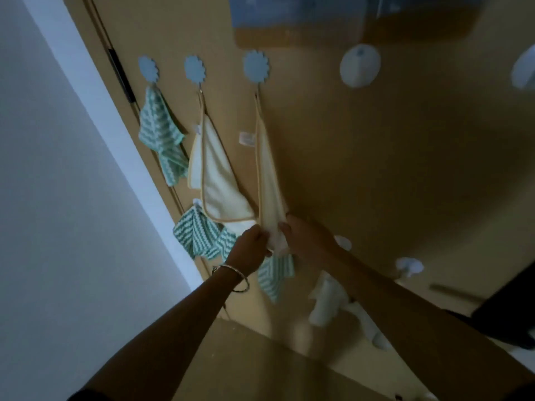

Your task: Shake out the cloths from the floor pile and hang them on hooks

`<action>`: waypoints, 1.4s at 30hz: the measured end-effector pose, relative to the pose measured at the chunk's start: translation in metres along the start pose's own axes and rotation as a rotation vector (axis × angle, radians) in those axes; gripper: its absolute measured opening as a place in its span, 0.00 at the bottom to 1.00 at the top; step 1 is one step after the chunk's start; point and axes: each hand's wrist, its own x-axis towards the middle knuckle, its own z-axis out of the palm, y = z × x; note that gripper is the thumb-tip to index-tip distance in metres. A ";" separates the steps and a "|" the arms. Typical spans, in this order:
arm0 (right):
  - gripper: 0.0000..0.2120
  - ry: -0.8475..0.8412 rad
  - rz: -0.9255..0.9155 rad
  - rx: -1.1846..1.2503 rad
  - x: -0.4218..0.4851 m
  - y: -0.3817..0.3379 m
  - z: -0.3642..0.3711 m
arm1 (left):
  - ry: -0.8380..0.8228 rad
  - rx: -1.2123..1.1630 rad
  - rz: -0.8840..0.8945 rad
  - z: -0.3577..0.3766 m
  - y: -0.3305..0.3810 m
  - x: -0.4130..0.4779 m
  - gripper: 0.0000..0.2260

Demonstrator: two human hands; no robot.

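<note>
A cream cloth with tan edging hangs by its loop from the third blue flower hook on the brown door. My left hand and my right hand both pinch its lower end, stretching it downward. A second cream cloth hangs from the middle flower hook. A green-and-white zigzag cloth hangs from the left flower hook. Two more zigzag cloths hang on a lower row, and a white cloth hangs further right.
Round white hooks stick to the door to the right. A white wall borders the door on the left. A blue picture is mounted above the hooks. A dark object sits at the right edge.
</note>
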 end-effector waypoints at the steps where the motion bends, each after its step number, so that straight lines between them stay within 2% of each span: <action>1: 0.13 -0.022 0.002 0.027 -0.005 0.005 0.009 | 0.008 -0.042 -0.030 0.004 -0.004 -0.008 0.09; 4: 0.14 -0.100 0.042 0.105 -0.023 0.017 0.036 | 0.037 -0.100 -0.086 0.014 -0.014 -0.027 0.08; 10: 0.13 -0.238 -0.045 0.082 -0.049 0.004 0.054 | 0.042 -0.036 -0.127 0.019 -0.033 -0.054 0.08; 17: 0.13 -0.293 -0.173 0.077 -0.055 -0.060 0.052 | 0.131 -0.078 -0.179 -0.025 -0.049 -0.100 0.07; 20: 0.13 -0.375 -0.264 0.039 -0.066 -0.110 0.068 | 0.215 -0.155 -0.224 -0.054 -0.074 -0.141 0.08; 25: 0.17 -0.533 -0.452 -0.025 -0.119 -0.211 0.112 | 0.463 -0.455 -0.347 -0.098 -0.137 -0.233 0.08; 28: 0.12 -0.648 -0.541 -0.048 -0.165 -0.270 0.146 | 0.557 -0.521 -0.397 -0.128 -0.181 -0.298 0.08; 30: 0.12 -0.729 -0.589 -0.060 -0.202 -0.312 0.168 | 0.609 -0.550 -0.437 -0.153 -0.213 -0.345 0.08; 33: 0.19 -0.870 -0.663 -0.127 -0.268 -0.379 0.201 | 0.682 -0.578 -0.501 -0.192 -0.262 -0.423 0.06; 36: 0.23 -0.995 -0.818 -0.231 -0.336 -0.450 0.240 | 0.797 -0.606 -0.611 -0.222 -0.308 -0.517 0.06; 38: 0.23 -1.068 -0.914 -0.235 -0.382 -0.495 0.261 | 0.904 -0.656 -0.696 -0.233 -0.329 -0.585 0.07; 42: 0.17 -1.230 -1.049 -0.093 -0.482 -0.567 0.294 | 1.153 -0.784 -0.815 -0.232 -0.352 -0.702 0.07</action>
